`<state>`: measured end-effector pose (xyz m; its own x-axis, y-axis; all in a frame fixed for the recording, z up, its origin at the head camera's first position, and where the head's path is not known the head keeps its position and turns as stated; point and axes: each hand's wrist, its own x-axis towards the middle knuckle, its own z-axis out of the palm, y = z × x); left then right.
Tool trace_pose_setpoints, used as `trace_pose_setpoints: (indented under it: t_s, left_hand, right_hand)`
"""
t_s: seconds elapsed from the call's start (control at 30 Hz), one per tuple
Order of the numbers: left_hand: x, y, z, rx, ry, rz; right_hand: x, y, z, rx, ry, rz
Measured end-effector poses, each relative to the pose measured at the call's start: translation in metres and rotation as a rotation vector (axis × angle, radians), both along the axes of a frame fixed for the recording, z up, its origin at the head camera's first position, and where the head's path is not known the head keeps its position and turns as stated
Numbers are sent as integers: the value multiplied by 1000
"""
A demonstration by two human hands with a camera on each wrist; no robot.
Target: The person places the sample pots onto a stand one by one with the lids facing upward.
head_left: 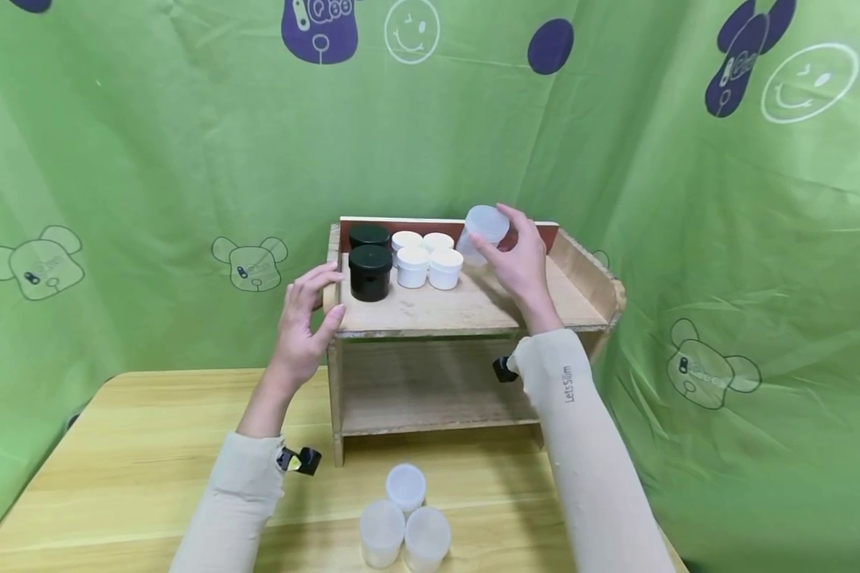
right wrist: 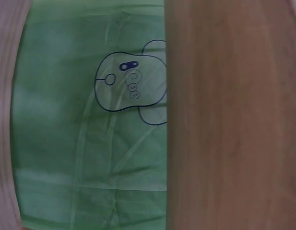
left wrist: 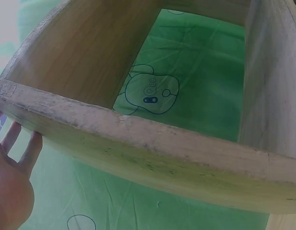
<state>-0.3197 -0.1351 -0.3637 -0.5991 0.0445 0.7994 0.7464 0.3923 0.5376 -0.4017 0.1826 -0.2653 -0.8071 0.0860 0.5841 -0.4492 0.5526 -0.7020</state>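
Up at the top shelf's right half, my right hand (head_left: 521, 261) holds a translucent plastic jar (head_left: 484, 231) between thumb and fingers, tilted a little, beside the white jars. My left hand (head_left: 305, 320) rests against the left side panel of a small wooden shelf (head_left: 430, 322); in the left wrist view its fingers (left wrist: 30, 153) touch the outer face of the panel (left wrist: 138, 129). Two black lidded jars (head_left: 370, 274) stand at the top board's left end. Next to them is a cluster of several white lidded jars (head_left: 412, 267). The right wrist view does not show the right hand.
Three translucent jars (head_left: 405, 487) stand grouped on the wooden table (head_left: 150, 477) in front of the shelf. The lower board (head_left: 430, 386) lies under the top one. A raised right side panel (head_left: 589, 274) bounds the top. Green printed cloth (head_left: 150, 159) hangs behind and beside.
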Motion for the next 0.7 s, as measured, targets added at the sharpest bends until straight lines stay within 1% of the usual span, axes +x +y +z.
trace_pose_setpoints:
  t_s: [0.13,0.3,0.5,0.7]
  left_hand:
    - [0,0,0,1,0,1]
    - [-1,0,-1,6,1,3]
    - [0,1,-1,5,2,3]
    - [0,1,-1,6,0,4]
  right_hand:
    - [-2,0,-4,-12,-3,12]
    - [-3,-1,-7,-28,-37,42]
    - [-2,-2,-8,-2,-59,34]
    - [-1,-2,-7,14,-76,45]
